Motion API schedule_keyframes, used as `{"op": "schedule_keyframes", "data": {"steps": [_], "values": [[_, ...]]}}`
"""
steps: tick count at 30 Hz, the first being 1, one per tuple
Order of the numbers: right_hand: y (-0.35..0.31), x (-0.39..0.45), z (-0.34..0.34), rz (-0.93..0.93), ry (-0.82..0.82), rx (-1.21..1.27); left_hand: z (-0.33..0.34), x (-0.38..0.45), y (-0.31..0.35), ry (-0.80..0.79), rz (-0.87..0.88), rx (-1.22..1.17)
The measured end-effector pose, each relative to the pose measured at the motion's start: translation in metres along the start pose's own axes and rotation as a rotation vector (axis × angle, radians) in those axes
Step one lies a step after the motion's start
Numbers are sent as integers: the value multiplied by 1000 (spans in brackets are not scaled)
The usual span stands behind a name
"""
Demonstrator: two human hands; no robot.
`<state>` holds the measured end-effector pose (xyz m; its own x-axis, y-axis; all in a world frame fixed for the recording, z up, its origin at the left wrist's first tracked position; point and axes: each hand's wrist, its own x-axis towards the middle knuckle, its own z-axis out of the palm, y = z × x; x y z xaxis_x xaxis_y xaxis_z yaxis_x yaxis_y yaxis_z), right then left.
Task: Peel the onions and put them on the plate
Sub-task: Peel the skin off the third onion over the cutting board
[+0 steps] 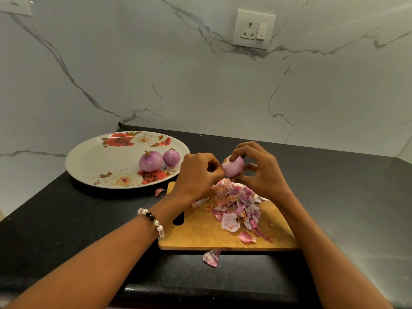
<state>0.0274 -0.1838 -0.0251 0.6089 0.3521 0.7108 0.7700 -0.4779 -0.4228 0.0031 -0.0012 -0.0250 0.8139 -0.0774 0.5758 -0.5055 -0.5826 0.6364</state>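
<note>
Beaded bracelet [152, 221], bare forearms

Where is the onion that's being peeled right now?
In the head view, right of centre: the onion is held between both hands, above the peel pile, just right of the plate.

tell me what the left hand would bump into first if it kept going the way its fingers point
The left hand points rightward, its fingers already at the held onion, so the onion comes first. Just behind that is the right hand gripping it. Depth is hard to judge from one view.
</note>
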Motion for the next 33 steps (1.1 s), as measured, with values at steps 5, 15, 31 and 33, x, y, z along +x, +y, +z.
{"op": "schedule_keyframes", "data": {"steps": [5, 15, 31, 33], "values": [[-3, 0, -2, 59, 16, 130, -2, 3, 2, -39, -56, -102], [-5, -1, -4, 226, 53, 368, -8, 5, 6, -153, -294, -493], [-2, -3, -4, 428, 117, 496, -15, 8, 11, -160, -422, -708], [-1, -2, -5, 451, 124, 507, -15, 9, 9, -149, -416, -660]]}}
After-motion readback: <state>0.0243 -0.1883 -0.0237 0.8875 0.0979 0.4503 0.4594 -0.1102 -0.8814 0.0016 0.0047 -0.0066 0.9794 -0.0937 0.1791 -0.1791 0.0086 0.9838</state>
